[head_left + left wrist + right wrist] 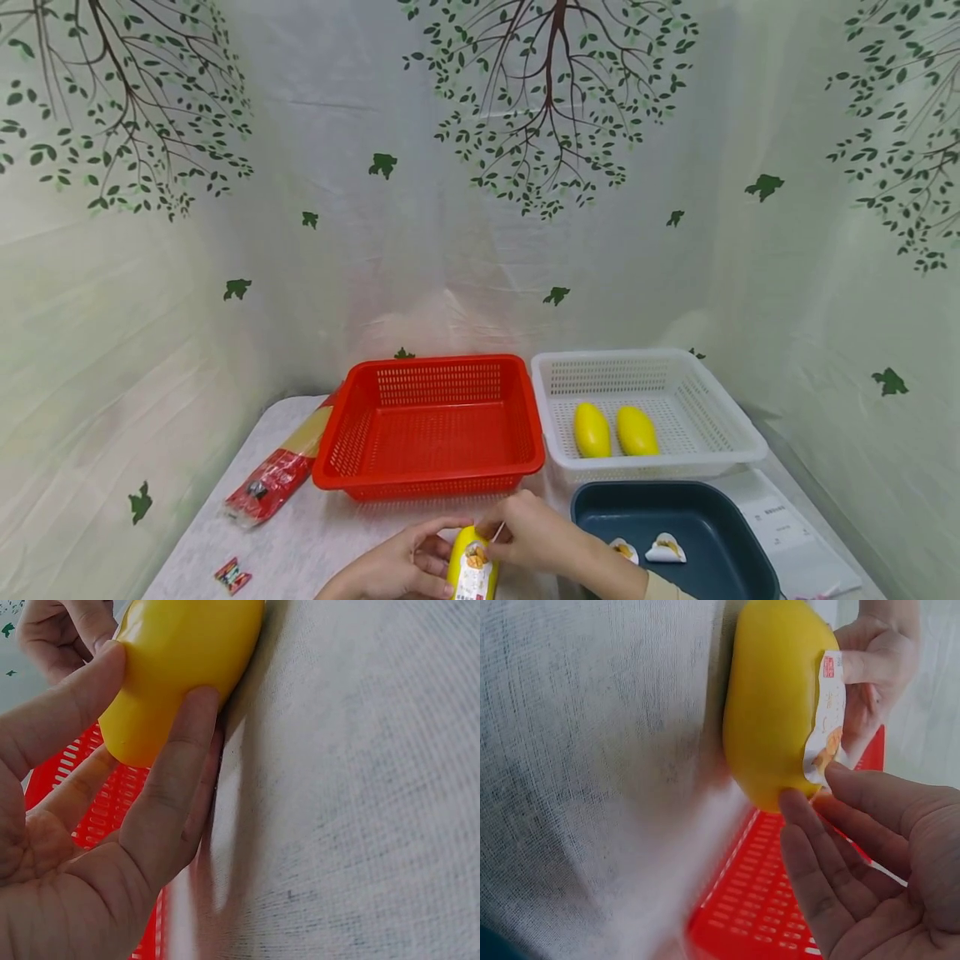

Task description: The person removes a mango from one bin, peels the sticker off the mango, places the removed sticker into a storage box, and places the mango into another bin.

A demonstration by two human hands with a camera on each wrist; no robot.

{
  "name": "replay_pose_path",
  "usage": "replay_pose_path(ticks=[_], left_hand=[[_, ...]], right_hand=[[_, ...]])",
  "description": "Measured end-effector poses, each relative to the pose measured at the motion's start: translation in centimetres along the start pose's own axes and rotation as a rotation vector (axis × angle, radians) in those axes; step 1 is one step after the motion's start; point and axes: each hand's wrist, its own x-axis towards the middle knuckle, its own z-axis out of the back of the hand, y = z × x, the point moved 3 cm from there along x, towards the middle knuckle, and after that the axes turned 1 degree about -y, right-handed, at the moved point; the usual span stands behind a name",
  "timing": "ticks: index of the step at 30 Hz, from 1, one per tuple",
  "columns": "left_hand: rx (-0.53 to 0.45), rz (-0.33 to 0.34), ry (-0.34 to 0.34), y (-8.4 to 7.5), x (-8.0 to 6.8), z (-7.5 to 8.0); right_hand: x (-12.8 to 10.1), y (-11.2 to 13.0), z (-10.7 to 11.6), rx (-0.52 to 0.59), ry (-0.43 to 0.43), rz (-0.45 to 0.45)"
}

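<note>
A yellow mango [772, 697] stands on the cloth-covered table at the front middle in the head view. A white label [827, 712] with an orange picture and a red mark runs along its side. My left hand [401, 562] grips the mango with the thumb on one side and fingers on the other. At the label's pictured end, my right hand [536, 529] pinches its edge between thumb and fingers. The label's border looks wavy there. In the left wrist view, the bare yellow side of the mango faces the camera and the label is hidden.
Behind the hands stands a red basket [427, 483]; a white basket [652, 468] beside it holds two mangoes [637, 432]. A dark blue tray [705, 533] with curled stickers [665, 548] sits right. Left are a red-and-gold packet [277, 475] and a small wrapper [232, 575].
</note>
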Motion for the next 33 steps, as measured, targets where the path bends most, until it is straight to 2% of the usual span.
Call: replay_pose_path(ticks=[4, 13, 21, 27, 33], left_hand=[[0.0, 0.011, -0.01, 0.05, 0.01, -0.05], [-0.003, 0.009, -0.013, 0.13, -0.01, -0.24], [-0.009, 0.014, -0.02, 0.03, 0.05, -0.37], [-0.006, 0.009, -0.018, 0.04, 0.06, -0.17], [0.009, -0.019, 0.01, -0.33, -0.08, -0.27]], right_hand=[[-0.06, 0.1, -0.2, -0.059, 0.001, 0.009], [-0.23, 0.14, -0.5, -0.062, -0.035, -0.01], [-0.03, 0.23, -0.52, -0.13, -0.074, 0.047], [-0.05, 0.48, -0.23, -0.134, -0.054, 0.071], [-0.29, 0.61, -0.02, -0.113, -0.022, 0.08]])
